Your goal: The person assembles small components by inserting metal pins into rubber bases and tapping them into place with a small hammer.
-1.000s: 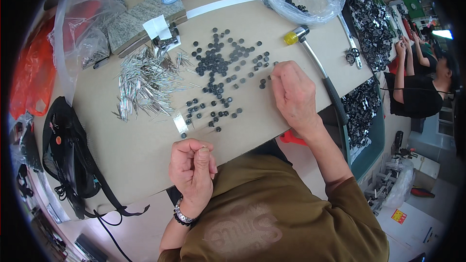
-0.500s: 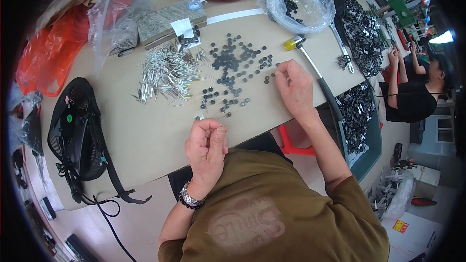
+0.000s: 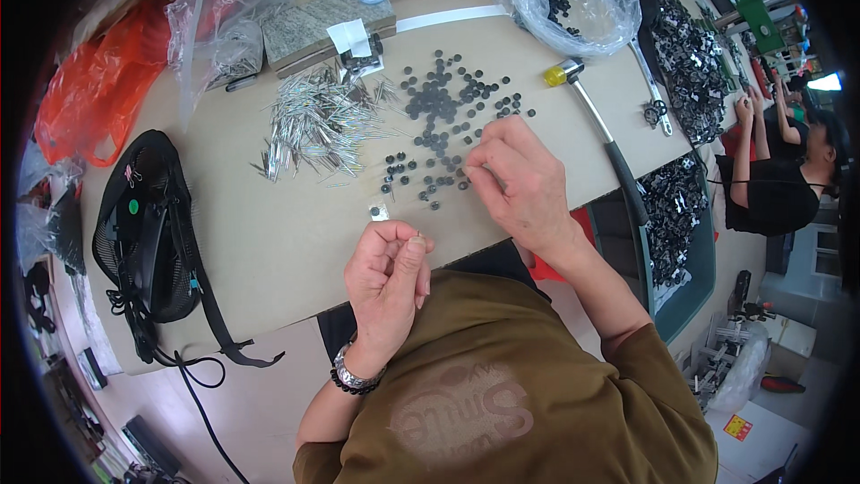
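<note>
While the left hand (image 3: 387,271) is pinching narrowly at the near side, the right hand (image 3: 524,186), also narrow, is hovering beside scattered black discs (image 3: 432,106).
Whether either hand is holding anything, one cannot tell. Centrally, the discs are lying loosely spread, seemingly for easy picking; metal pins (image 3: 313,125) are lying heaped at left, a hammer (image 3: 624,177) is resting at right, both apparently placed within reach.

Right hand (image 3: 527,190) has shifted left and nearer, now closer to left hand (image 3: 383,280). Its fingers (image 3: 493,156) now sit at near-right edge of scattered black discs (image 3: 434,104).
</note>
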`<state>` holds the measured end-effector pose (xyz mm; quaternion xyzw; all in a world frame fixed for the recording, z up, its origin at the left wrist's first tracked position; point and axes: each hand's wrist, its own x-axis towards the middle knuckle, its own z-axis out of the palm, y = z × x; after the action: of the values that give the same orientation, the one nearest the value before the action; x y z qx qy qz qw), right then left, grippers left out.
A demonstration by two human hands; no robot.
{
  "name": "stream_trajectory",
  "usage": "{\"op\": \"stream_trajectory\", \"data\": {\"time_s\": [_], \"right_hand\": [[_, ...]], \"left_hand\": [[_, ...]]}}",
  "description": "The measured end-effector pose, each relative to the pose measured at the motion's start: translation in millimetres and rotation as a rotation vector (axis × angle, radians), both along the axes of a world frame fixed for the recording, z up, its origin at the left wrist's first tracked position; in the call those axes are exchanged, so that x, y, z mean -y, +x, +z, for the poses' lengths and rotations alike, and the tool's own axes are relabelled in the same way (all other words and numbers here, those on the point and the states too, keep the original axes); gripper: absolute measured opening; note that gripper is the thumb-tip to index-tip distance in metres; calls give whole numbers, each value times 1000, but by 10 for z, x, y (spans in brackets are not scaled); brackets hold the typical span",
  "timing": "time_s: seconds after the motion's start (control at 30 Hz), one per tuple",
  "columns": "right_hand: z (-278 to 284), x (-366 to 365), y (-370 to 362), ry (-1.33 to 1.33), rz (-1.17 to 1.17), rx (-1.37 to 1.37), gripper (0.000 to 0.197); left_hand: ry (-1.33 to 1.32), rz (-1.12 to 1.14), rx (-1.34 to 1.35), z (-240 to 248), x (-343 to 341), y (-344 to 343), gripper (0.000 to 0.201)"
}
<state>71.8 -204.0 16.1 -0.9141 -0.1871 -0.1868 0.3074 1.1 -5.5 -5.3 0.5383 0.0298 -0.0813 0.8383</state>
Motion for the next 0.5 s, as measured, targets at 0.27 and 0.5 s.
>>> {"op": "stream_trajectory", "data": {"time_s": [0.27, 0.5], "right_hand": [[178, -35, -108, 71, -23, -25, 26], [220, -79, -354, 567, 254, -461, 11]], "left_hand": [[-102, -48, -217, 154, 71, 73, 11], [7, -219, -162, 228, 81, 70, 12]]}}
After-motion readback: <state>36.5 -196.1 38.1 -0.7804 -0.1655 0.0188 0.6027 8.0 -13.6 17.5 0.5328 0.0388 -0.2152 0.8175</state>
